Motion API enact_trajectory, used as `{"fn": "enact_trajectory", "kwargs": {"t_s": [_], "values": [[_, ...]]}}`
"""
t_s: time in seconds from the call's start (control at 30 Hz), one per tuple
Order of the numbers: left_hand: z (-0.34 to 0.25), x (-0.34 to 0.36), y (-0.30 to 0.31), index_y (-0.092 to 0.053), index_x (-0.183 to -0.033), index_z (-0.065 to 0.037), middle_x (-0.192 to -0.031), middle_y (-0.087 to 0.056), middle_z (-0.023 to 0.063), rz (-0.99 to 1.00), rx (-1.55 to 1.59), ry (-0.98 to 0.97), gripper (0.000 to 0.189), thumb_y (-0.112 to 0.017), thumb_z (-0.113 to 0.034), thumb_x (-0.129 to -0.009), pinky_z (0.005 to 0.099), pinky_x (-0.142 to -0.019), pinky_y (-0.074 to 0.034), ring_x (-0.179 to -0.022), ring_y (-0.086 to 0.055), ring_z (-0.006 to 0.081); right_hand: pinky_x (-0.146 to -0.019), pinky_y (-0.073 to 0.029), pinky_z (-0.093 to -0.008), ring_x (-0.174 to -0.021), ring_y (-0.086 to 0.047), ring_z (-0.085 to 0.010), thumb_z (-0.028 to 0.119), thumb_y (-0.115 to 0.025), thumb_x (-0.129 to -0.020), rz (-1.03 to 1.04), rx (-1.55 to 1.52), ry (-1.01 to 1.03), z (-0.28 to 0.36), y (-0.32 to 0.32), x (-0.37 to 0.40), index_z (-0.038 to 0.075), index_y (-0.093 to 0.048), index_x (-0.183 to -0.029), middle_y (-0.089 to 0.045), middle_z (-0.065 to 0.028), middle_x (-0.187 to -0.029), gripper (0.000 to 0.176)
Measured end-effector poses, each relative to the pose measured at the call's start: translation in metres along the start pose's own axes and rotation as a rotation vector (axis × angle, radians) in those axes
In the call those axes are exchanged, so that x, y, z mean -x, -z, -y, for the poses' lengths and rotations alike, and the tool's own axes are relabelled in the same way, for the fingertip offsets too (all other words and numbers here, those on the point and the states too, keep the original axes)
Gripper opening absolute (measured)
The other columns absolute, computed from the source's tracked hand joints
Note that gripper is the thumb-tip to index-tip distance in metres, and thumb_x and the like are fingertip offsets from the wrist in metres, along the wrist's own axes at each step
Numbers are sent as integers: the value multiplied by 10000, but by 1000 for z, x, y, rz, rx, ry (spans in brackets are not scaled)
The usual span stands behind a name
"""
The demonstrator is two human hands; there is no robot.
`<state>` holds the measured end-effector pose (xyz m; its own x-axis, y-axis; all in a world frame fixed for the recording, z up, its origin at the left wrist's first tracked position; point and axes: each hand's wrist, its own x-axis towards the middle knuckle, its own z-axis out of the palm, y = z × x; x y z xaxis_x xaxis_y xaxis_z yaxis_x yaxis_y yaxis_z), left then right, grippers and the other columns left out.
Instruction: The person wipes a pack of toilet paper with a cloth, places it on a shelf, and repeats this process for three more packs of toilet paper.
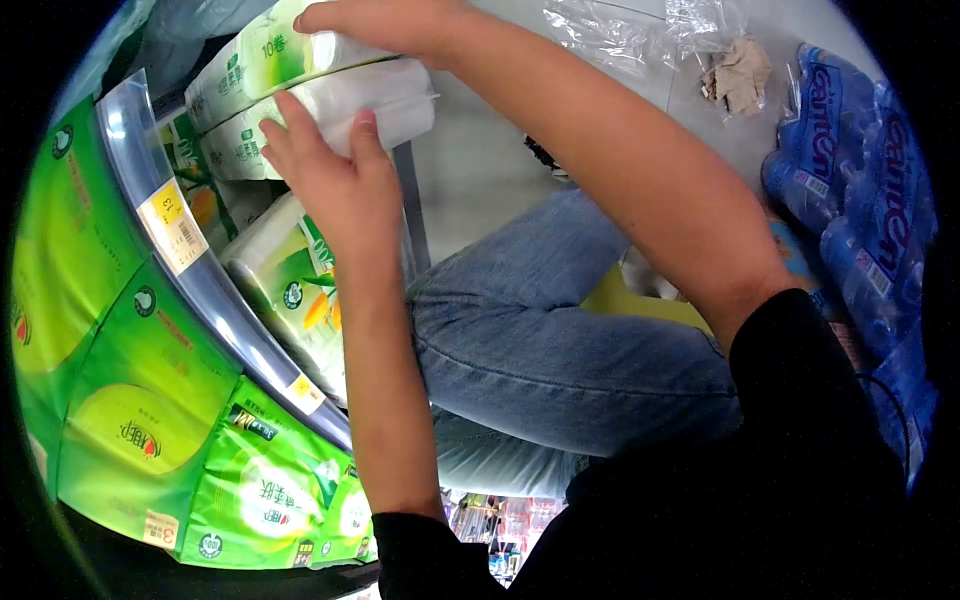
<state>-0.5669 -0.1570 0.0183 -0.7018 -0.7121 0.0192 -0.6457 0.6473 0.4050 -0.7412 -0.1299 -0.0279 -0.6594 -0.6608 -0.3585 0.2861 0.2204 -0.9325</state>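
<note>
Two packs of paper rolls sit stacked at the front edge of a shelf, the upper pack [265, 55] lying on the lower pack [300, 120], both above the curved shelf rail [200, 290] with its yellow price tag [172, 226].

The work in hand looks like squaring this stack on the shelf. The soft wrapping probably dents easily, so it is best handled with broad, flat contact rather than fingertips. Steadying the top pack from above should stop it sliding off while the lower one is nudged. A push straight along the shelf, not downward, would be less likely to catch the rail or crush the rolls stored under it [290, 290].

The left hand [335, 185] is released, not gripping. Its fingers are spread and laid flat against the near end of the lower pack, and the forearm rises almost straight from the black sleeve at the bottom. The right hand [385, 22] lies palm down over the top of the upper pack. It is also unclenched, its fingers stretched toward the shelf, and the arm reaches long and nearly straight across the bent knee in jeans [540, 330].

Green packs [150, 400] fill the level below. Wrapped water bottles [850, 180] lie on the floor [480, 170] to the right, with loose plastic wrap [620, 30] well apart from the hands.
</note>
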Motion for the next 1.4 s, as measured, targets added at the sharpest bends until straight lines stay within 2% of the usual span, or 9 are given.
{"fn": "enact_trajectory", "kwargs": {"t_s": [0.13, 0.23, 0.27, 0.37, 0.47, 0.77, 0.97, 1.27, 1.4], "values": [[8, 1, -19, -253, -1538, 21, -1502, -210, 448, 90, -102, -61, 854, -730, -208, -869, 614, -1189, -151, -1406, -183, 631, -918, -544, -430, -1024, -693, -371, 486, -768, -713, -123, 87, 95, -34, -21, -12, -38, -655, -1205, -702, -267, -1097, 728], [12, 4, -32, -218, -1540, 9, -1500, -171, 435, 128, -151, 6, 910, -763, -183, -837, 642, -1176, -156, -1382, -170, 646, -928, -540, -443, -1073, -673, -382, 522, -774, -717, -14, 102, 44, -54, -20, -10, -30, -622, -1246, -687, -281, -1122, 780], [14, 4, -32, -200, -1541, 14, -1504, -142, 440, 152, -140, 24, 930, -768, -194, -835, 651, -1172, -158, -1378, -151, 655, -933, -542, -449, -1098, -657, -398, 530, -801, -714, 115, -146, 44, -58, -17, -10, -15, -591, -1280, -637, -303, -1219, 813], [20, 5, -35, -191, -1542, 26, -1511, -128, 442, 130, -136, 9, 946, -771, -204, -832, 642, -1177, -162, -1389, -134, 654, -976, -520, -452, -1153, -621, -408, 511, -827, -712, 8, 155, -27, -52, -21, -9, 16, -558, -1327, -561, -310, -1326, 835], [13, 5, -34, -169, -1550, 32, -1527, -110, 435, 161, -162, 64, 986, -781, -217, -818, 625, -1185, -172, -1403, -107, 653, -1035, -479, -459, -1220, -570, -412, 501, -834, -717, 186, -205, -115, -23, 6, 17, 36, -519, -1373, -506, -312, -1379, 864], [3, 13, -22, -174, -1573, -17, -1566, -126, 390, 201, -275, 112, 1088, -838, -266, -748, 552, -1202, -226, -1452, -139, 566, -950, -528, -377, -1128, -647, -260, 483, -845, -706, 28, 193, -26, -60, -23, -10, -24, -584, -1319, -652, -192, -1243, 837], [8, 17, -18, -185, -1577, -45, -1549, -200, 395, 178, -328, 95, 1110, -858, -267, -723, 557, -1195, -236, -1423, -217, 584, -972, -515, -386, -1152, -635, -277, 449, -846, -725, 132, 71, -36, -55, -21, -8, -19, -545, -1353, -644, -201, -1270, 839], [5, 33, -12, -131, -1545, 75, -1522, -171, 453, 317, -370, 145, 1003, -775, -228, -839, 594, -1196, -197, -1419, -163, 632, -999, -490, -367, -1154, -633, -256, 354, -835, -763, 186, 56, -116, -41, -18, 18, 6, -545, -1383, -660, -158, -1269, 768], [4, 34, -20, -135, -1562, 42, -1538, -155, 443, 333, -446, 137, 991, -770, -252, -861, 528, -1144, -370, -1422, -201, 622, -986, -494, -354, -1135, -634, -232, 335, -835, -775, 227, 10, -104, -49, -15, 12, 9, -563, -1367, -670, -135, -1249, 728]]}}
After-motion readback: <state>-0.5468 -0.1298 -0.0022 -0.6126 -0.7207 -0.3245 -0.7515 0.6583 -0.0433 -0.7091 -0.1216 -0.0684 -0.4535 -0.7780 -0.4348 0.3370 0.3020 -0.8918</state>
